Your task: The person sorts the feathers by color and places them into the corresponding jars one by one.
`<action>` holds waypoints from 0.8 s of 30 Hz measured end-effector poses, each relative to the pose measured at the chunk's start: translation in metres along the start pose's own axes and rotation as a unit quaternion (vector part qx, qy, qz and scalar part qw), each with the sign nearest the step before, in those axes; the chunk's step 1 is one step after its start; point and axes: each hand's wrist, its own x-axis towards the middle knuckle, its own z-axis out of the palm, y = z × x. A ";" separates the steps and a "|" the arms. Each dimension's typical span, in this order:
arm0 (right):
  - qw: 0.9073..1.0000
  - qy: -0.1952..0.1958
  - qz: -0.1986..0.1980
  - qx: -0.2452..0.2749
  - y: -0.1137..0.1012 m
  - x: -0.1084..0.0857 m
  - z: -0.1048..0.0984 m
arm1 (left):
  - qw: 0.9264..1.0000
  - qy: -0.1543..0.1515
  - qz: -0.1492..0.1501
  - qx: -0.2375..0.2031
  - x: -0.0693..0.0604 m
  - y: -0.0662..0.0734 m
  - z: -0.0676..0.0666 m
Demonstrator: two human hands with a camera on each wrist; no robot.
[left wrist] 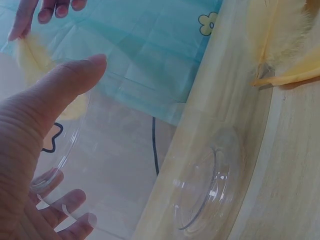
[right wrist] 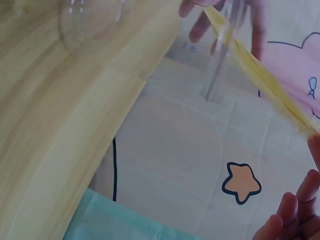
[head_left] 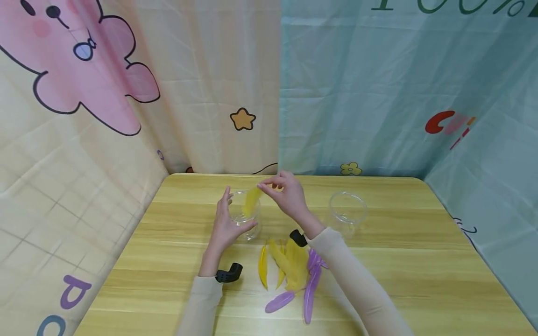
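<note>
A cropped green "100%" [head_left: 461,5] marks the teal curtain [head_left: 357,84]; purple "P" [head_left: 75,293], the cream curtain [head_left: 105,186].

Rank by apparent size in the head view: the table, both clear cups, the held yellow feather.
Largest to smallest:
Table
Left clear cup and right clear cup, too alike to rank
Held yellow feather

The feathers [head_left: 297,266] are yellow and purple — the tabletop [head_left: 420,270] streaked yellowish tan.
</note>
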 end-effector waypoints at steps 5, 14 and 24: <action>0.996 -0.081 0.020 -0.030 0.008 -0.009 0.008 | 1.000 0.001 -0.001 -0.002 -0.002 0.000 0.000; 0.973 -0.209 0.096 0.000 0.031 -0.028 -0.004 | 1.000 0.008 0.003 -0.001 -0.001 0.000 0.002; 0.895 -0.408 0.178 -0.008 0.048 -0.059 0.000 | 1.000 0.006 0.009 -0.007 0.000 0.000 0.002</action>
